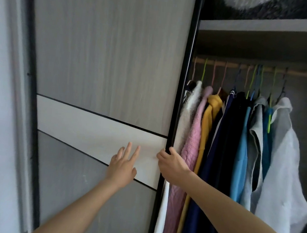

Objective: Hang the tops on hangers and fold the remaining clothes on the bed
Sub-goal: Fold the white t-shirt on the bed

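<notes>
Head view, left hand (pixel 123 163): fingers straight and spread, flat on the sliding door (pixel 106 55), likely to steady it.
Right hand (pixel 171 165): curled round the door edge (pixel 171 133), likely to slide it.
Hung tops (pixel 240 143): 3 o'clock from that edge, on hangers (pixel 269 120).

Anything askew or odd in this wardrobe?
Far right, the pale grey top hangs lopsided beside an exposed green plastic hanger. The white fluffy garment sits against the black door edge and might snag.

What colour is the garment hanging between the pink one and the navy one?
The garment is mustard yellow; head view.
</notes>
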`<state>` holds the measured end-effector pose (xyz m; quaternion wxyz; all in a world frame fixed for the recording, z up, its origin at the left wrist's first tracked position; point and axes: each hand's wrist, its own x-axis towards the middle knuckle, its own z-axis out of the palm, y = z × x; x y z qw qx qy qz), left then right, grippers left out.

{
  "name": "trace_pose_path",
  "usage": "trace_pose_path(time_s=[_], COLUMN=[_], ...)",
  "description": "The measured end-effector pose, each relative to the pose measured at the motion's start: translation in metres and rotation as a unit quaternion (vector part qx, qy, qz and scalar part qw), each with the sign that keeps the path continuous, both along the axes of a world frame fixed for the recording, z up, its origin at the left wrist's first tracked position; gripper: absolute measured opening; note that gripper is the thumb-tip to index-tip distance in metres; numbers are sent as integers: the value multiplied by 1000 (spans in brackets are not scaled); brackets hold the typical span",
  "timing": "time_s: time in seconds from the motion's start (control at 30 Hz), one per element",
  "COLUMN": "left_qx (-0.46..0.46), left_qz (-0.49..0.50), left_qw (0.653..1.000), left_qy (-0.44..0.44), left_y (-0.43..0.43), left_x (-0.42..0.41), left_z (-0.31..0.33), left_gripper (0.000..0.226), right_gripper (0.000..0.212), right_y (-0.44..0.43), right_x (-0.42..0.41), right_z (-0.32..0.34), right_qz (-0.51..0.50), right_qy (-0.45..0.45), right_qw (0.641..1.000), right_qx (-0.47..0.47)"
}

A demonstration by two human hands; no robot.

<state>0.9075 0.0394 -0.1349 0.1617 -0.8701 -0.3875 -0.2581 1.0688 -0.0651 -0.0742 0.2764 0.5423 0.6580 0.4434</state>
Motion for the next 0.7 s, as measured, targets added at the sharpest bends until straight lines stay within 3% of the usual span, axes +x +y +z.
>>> trace_pose_path(time_s=[0.3,0.47,0.57,0.7], left_qx=[23,33,55,79], left_qz=[-36,-86,-123,-146], left_qw=[999,995,988,982], left_qy=[-17,-40,-71,-87], left_y=[-62,-99,-121,-135], left_x=[52,100,126,150], left_z=[9,6,7,6], left_gripper=[104,103,100,104], right_gripper=[41,30,30,35], right_y=[-86,-145,-186,-238], right_x=[57,93,120,140], right_z=[-4,-3,-4,-3], right_qz=[-46,-95,-105,-177], right_qy=[6,57,39,58], right_qw=[999,994,993,982], right_qx=[3,12,36,20])
